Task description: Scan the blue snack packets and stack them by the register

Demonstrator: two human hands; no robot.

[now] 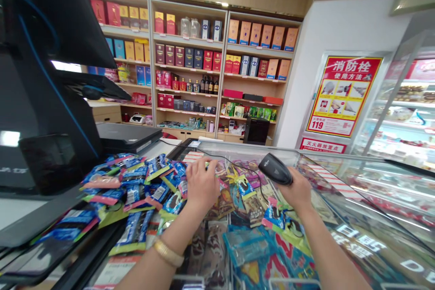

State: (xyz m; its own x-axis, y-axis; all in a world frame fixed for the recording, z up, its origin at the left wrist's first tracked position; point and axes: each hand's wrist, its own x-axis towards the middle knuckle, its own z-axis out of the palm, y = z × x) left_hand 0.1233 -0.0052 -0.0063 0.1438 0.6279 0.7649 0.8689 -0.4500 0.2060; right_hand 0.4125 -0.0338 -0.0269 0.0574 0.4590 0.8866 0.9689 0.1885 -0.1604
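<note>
My right hand [299,190] is wrapped round the handle of a black barcode scanner [274,168], whose head points left over the glass counter. A thin cable runs from it. Below the scanner, a few blue and green snack packets [275,214] lie on the glass. My left hand [201,186], with a gold bracelet [168,253] at the wrist, is at the right edge of a heap of small blue snack packets [136,176]. Its fingers are bent, and their tips are hidden, so what they grip cannot be made out. One blue and yellow packet [245,186] lies between the hands.
On the left stands a large dark checkout screen [61,18], with a flat black box [131,136] behind the heap. The glass display counter [285,150] holds bagged snacks below its top. Shelves of boxed bottles [188,56] line the back wall. A lit glass case [401,118] is at right.
</note>
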